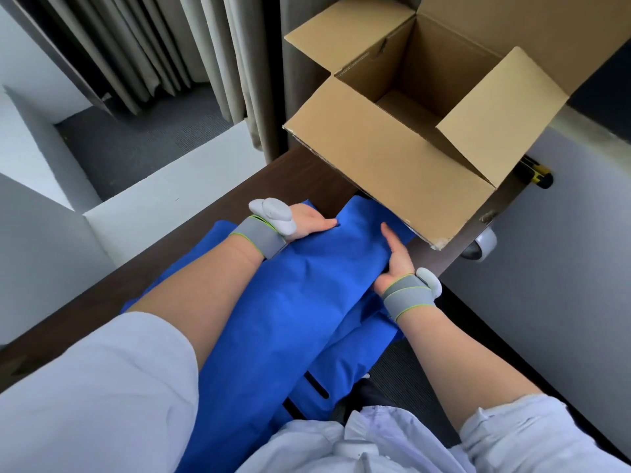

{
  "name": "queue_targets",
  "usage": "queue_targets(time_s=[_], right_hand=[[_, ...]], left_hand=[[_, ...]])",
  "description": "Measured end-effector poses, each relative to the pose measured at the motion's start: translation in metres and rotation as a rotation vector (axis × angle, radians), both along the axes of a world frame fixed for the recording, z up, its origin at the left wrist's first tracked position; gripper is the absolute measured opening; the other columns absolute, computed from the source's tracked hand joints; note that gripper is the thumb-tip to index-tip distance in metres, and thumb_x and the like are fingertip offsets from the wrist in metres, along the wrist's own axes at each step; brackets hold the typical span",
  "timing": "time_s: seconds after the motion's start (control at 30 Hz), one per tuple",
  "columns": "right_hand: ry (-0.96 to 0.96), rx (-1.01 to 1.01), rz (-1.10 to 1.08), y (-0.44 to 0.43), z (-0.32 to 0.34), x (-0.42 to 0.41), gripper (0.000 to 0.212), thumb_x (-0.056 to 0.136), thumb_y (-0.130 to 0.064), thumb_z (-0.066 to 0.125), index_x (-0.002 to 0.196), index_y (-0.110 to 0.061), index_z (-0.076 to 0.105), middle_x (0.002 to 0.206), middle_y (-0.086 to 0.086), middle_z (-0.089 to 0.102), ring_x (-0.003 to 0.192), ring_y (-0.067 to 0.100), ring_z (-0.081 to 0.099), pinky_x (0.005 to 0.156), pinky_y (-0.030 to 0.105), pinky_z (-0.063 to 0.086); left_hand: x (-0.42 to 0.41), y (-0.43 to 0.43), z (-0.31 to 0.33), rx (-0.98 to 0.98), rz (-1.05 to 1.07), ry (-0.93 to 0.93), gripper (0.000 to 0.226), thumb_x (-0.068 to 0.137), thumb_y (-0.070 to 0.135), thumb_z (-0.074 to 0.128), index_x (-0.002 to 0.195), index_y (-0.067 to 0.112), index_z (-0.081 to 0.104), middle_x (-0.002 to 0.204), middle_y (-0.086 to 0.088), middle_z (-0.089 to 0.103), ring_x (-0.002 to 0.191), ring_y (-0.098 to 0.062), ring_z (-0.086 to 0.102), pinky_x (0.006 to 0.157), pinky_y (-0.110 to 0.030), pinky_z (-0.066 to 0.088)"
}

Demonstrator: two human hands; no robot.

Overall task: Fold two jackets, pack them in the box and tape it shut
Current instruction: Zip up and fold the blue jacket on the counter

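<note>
A blue jacket lies folded into a long bundle on the dark brown table, its lower part hanging toward me. My left hand grips the bundle's far left edge, thumb on top and fingers tucked under the cloth. My right hand holds its right side, thumb lying on top and fingers under the fabric. An open cardboard box with all flaps spread stands just beyond the jacket; its inside shows bare cardboard. Only one jacket shows.
A roll of clear tape lies right of the box's near flap. A yellow-and-black tool sits behind that flap. Grey curtains hang at the back left. White partitions stand left of the table, a grey one to the right.
</note>
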State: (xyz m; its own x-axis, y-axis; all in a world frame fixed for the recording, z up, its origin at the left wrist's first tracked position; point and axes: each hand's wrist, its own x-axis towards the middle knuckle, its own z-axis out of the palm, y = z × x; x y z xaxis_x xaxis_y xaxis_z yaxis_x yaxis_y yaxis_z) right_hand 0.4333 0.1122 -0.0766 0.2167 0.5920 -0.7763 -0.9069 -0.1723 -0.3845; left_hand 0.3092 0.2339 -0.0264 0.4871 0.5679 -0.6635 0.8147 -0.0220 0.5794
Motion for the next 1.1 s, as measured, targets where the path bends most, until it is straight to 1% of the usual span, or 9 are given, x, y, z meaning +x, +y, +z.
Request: queue_targets(time_s=[0.17, 0.3, 0.37, 0.47, 0.63, 0.73, 0.83, 1.0, 1.1], right_hand=[[-0.014, -0.062, -0.037, -0.003, -0.003, 0.006, 0.035, 0.091, -0.032, 0.057, 0.119, -0.012, 0.060, 0.102, 0.011, 0.070, 0.095, 0.030, 0.063, 0.076, 0.039, 0.050], [-0.041, -0.053, -0.060, -0.006, -0.007, 0.004, 0.036, 0.091, -0.019, 0.059, 0.126, -0.015, 0.057, 0.115, 0.010, 0.065, 0.088, 0.026, 0.063, 0.070, 0.040, 0.050], [-0.025, -0.020, -0.083, -0.004, -0.005, 0.003, 0.031, 0.092, -0.013, 0.057, 0.123, -0.015, 0.058, 0.106, 0.009, 0.068, 0.086, 0.025, 0.065, 0.077, 0.044, 0.050], [-0.078, 0.023, -0.121, -0.003, -0.008, 0.004, 0.016, 0.093, -0.005, 0.052, 0.100, -0.016, 0.061, 0.075, 0.005, 0.074, 0.077, 0.025, 0.066, 0.080, 0.047, 0.051], [0.022, -0.010, -0.093, -0.012, -0.002, 0.000, 0.029, 0.089, -0.023, 0.062, 0.116, -0.013, 0.062, 0.103, 0.012, 0.070, 0.090, 0.029, 0.064, 0.067, 0.041, 0.051], [0.078, 0.016, -0.107, -0.011, 0.004, 0.000, 0.027, 0.087, -0.043, 0.060, 0.100, -0.019, 0.064, 0.078, 0.005, 0.072, 0.078, 0.023, 0.065, 0.070, 0.038, 0.051], [0.054, 0.037, -0.117, -0.012, 0.003, 0.001, 0.017, 0.089, -0.036, 0.059, 0.088, -0.019, 0.061, 0.061, -0.002, 0.067, 0.071, 0.017, 0.062, 0.065, 0.032, 0.053], [0.019, 0.028, -0.165, -0.018, -0.004, 0.001, 0.021, 0.088, -0.016, 0.059, 0.108, -0.020, 0.054, 0.090, 0.002, 0.063, 0.087, 0.022, 0.060, 0.069, 0.038, 0.051], [0.051, 0.003, -0.084, -0.023, 0.000, -0.002, 0.008, 0.088, -0.024, 0.062, 0.093, -0.017, 0.061, 0.083, 0.004, 0.068, 0.080, 0.021, 0.065, 0.071, 0.037, 0.054]], left_hand=[[0.009, -0.003, 0.007, -0.043, -0.118, 0.035, 0.045, 0.092, 0.048, 0.049, 0.058, 0.019, 0.053, 0.056, 0.002, 0.048, 0.048, -0.013, 0.043, 0.049, -0.020, 0.035], [0.013, -0.001, 0.003, 0.154, -0.148, 0.078, 0.021, 0.095, 0.017, 0.049, 0.093, 0.006, 0.067, 0.090, -0.012, 0.062, 0.085, -0.029, 0.055, 0.066, -0.024, 0.037], [0.009, -0.002, -0.009, 0.276, 0.023, 0.089, 0.015, 0.093, 0.010, 0.047, 0.082, 0.011, 0.056, 0.083, -0.010, 0.055, 0.078, -0.031, 0.045, 0.063, -0.024, 0.033], [-0.001, -0.008, -0.022, 0.349, 0.207, 0.097, 0.039, 0.094, 0.036, 0.050, 0.065, 0.014, 0.037, 0.064, 0.000, 0.041, 0.058, -0.022, 0.039, 0.056, -0.029, 0.031], [-0.004, -0.011, -0.017, 0.263, 0.045, -0.006, 0.055, 0.089, 0.032, 0.062, 0.052, 0.016, 0.024, 0.057, -0.004, 0.025, 0.054, -0.015, 0.025, 0.053, -0.027, 0.016], [-0.002, -0.010, -0.015, 0.328, 0.126, -0.063, 0.011, 0.089, 0.015, 0.060, 0.078, 0.012, 0.060, 0.082, -0.015, 0.052, 0.078, -0.026, 0.050, 0.061, -0.026, 0.032], [-0.004, -0.010, -0.021, 0.323, 0.259, -0.092, 0.051, 0.090, 0.004, 0.051, 0.139, 0.016, 0.043, 0.116, -0.012, 0.061, 0.106, -0.028, 0.057, 0.081, -0.022, 0.040], [-0.004, -0.015, -0.014, 0.137, 0.555, -0.381, 0.055, 0.081, -0.014, 0.043, 0.132, 0.006, 0.048, 0.082, -0.007, 0.057, 0.074, -0.019, 0.055, 0.058, -0.025, 0.045], [0.004, -0.009, -0.006, 0.003, 0.433, -0.247, 0.046, 0.077, 0.023, 0.068, 0.118, 0.003, 0.060, 0.096, -0.010, 0.059, 0.089, -0.024, 0.057, 0.074, -0.028, 0.046]])
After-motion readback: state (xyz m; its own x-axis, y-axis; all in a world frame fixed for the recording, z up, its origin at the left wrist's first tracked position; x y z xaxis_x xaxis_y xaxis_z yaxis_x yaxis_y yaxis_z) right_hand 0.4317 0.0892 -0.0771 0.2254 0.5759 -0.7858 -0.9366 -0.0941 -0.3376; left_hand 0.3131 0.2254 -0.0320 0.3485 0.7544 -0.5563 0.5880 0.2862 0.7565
